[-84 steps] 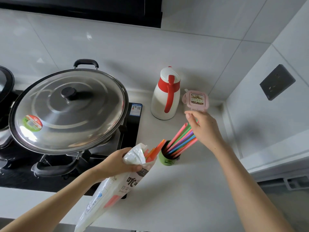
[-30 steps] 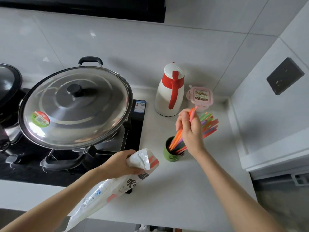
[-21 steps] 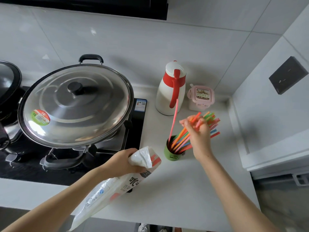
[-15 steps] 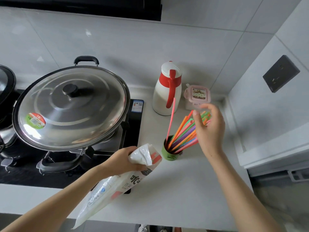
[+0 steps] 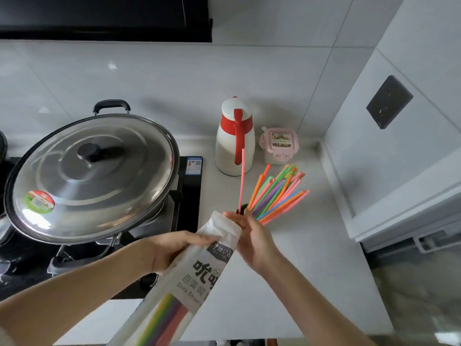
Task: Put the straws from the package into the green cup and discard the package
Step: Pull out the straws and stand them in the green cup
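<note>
My left hand (image 5: 174,248) grips the white straw package (image 5: 199,273) around its upper part, and the bag slants up toward the cup. Coloured straws show through its lower end. My right hand (image 5: 257,242) is at the bag's open mouth, its fingertips partly hidden behind the plastic. The green cup (image 5: 243,206) stands just beyond my fingers, and only its dark rim shows. A bunch of coloured straws (image 5: 277,193) fans out of it to the right. One pink straw (image 5: 241,181) stands nearly upright in it.
A big wok with a steel lid (image 5: 92,176) sits on the black stove (image 5: 192,186) at left. A white and red thermos jug (image 5: 234,141) and a pink lidded box (image 5: 279,146) stand behind the cup. A wall with a socket (image 5: 389,101) rises at right.
My right hand has let go of the straws in the cup and come back down to the bag's mouth. My left hand has raised the package closer to the cup.
</note>
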The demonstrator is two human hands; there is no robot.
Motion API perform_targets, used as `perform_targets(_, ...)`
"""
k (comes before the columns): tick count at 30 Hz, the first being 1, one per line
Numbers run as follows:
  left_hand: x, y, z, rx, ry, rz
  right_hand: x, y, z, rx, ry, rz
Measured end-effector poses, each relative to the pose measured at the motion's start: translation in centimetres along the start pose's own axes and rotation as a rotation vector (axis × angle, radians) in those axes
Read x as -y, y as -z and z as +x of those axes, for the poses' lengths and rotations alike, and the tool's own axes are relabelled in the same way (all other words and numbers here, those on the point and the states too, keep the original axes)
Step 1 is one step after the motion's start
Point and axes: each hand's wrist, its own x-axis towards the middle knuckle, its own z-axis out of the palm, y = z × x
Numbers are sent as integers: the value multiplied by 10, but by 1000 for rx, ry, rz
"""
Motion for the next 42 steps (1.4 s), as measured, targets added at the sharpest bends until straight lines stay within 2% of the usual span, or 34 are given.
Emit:
perform_targets(4, 18, 3, 4, -35, 80, -81, -19, 5, 2, -35, -155, 158)
perform_targets(9, 33, 3, 7, -62, 172, -123, -36, 7, 0, -17, -294, 192)
perform_targets(14, 36, 10, 1, -36, 216, -52, -41, 13, 10, -54, -300, 244)
perform_targets(21, 33, 14, -3, -74, 260, 77, -42, 10, 8, 25, -319, 179)
perform_targets(24, 32, 13, -3, -74, 220, 248, -41, 6, 8, 108, -297, 212)
perform_targets(28, 34, 9, 0, -164, 76, 370, -38, 1, 0, 131, -264, 54)
perform_targets(31, 34, 6, 4, -199, -27, 377, -34, -1, -7, 79, -208, -133)
perform_targets(35, 31, 4, 6, -244, -145, 359, -28, -5, -12, 16, -41, -335)
perform_targets(42, 22, -1, 9, -293, -285, 395, 26, -18, -32, -28, 398, -39)
